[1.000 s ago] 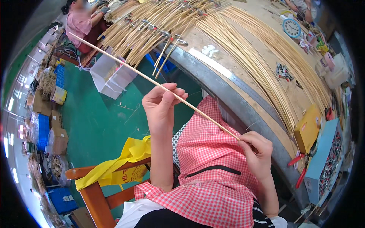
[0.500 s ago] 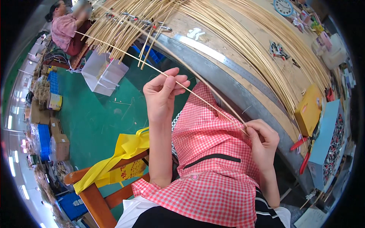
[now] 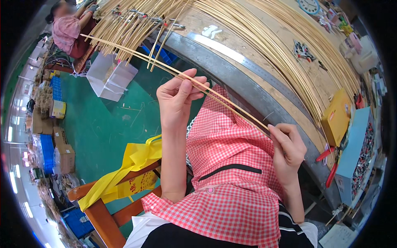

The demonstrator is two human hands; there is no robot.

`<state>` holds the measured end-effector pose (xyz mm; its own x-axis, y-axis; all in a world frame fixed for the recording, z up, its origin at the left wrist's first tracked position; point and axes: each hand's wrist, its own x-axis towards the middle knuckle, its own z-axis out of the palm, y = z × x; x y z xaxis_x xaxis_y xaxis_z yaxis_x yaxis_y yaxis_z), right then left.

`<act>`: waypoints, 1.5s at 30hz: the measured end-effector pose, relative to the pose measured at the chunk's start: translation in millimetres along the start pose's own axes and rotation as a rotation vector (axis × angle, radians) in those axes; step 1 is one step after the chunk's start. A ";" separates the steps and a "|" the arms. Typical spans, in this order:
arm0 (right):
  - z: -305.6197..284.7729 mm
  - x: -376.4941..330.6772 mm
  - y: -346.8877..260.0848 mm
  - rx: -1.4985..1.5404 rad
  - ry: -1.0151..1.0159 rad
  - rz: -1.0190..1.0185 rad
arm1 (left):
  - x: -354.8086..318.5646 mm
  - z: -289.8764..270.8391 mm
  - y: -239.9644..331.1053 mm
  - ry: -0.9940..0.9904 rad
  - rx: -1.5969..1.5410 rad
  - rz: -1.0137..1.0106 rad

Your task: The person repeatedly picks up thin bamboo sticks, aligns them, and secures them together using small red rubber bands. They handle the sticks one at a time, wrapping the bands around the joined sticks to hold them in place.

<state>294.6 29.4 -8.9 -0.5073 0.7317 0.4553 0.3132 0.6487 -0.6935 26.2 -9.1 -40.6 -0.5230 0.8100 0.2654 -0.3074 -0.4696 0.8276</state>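
Two thin straw-coloured sticks (image 3: 240, 110) stretch slantwise across my lap, close together, from my right hand up past my left. My left hand (image 3: 180, 91) has its thumb and forefinger pinched round them partway along, palm turned up. At their near right ends, my right hand (image 3: 288, 142) is closed in a pinch of thumb and forefinger. The far ends reach toward a bundle of similar sticks (image 3: 120, 29) at the table's upper left. Small metal-and-dark clips (image 3: 142, 15) lie across that bundle.
A long steel ruler (image 3: 244, 63) lies along the table edge. More long sticks (image 3: 264, 49) cover the table. At right are a yellow box (image 3: 337, 113), red-handled pliers (image 3: 331, 175) and a blue box (image 3: 351, 155) of small parts. Another person (image 3: 68, 31) sits at upper left.
The upper stick has swung down from over the table and now lies nearly alongside the lower one. Both hands have kept roughly their places.
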 end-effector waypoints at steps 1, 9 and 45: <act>0.9 -0.5 0.4 0.001 -0.006 0.001 | 0.0 0.1 -0.2 0.000 -0.002 -0.004; 2.7 0.6 3.6 -0.030 -0.059 -0.063 | -0.6 -2.9 -0.3 -0.004 -0.026 -0.015; -79.9 41.7 85.2 -0.626 0.196 0.242 | -1.8 -1.4 -4.4 0.000 0.080 -0.058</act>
<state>364.2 131.8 -4.4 -0.2296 0.8568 0.4617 0.8329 0.4184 -0.3623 27.3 -8.9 -45.5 -0.5060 0.8352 0.2155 -0.2732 -0.3922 0.8784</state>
